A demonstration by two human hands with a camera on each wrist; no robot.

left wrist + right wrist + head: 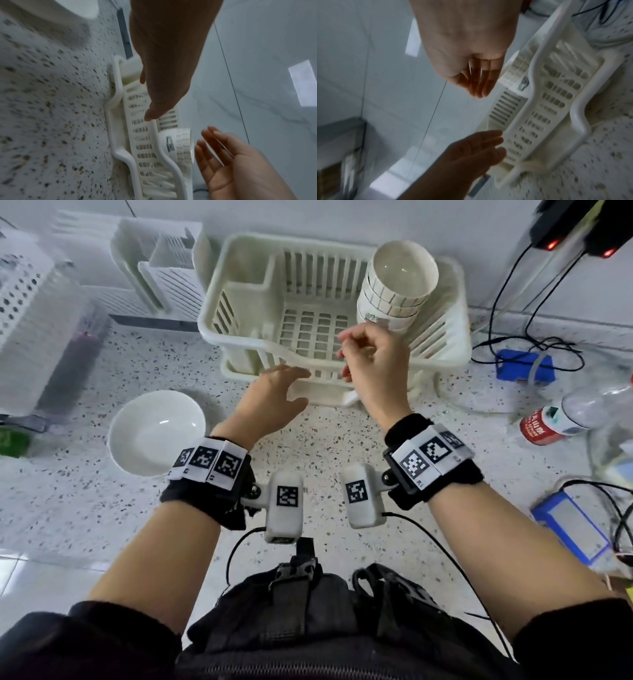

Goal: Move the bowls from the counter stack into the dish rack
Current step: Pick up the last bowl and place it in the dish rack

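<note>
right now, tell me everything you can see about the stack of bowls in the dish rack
The stack of bowls is several nested white bowls, ceramic-looking, with faint grid lines round their outer walls and a small printed label low on one side. It leans tilted in the back right corner of the cream plastic dish rack, mouth open toward the camera, nothing inside. The right hand hangs just in front of it, fingers loosely curled, apparently not touching it.

I see a stack of white ceramic bowls w/ grid-line rims (394, 289) leaning tilted in the cream slatted plastic dish rack (239, 302), right rear corner. One white bowl (156, 433) sits upright on the speckled bench (325, 440), left of rack.
</note>
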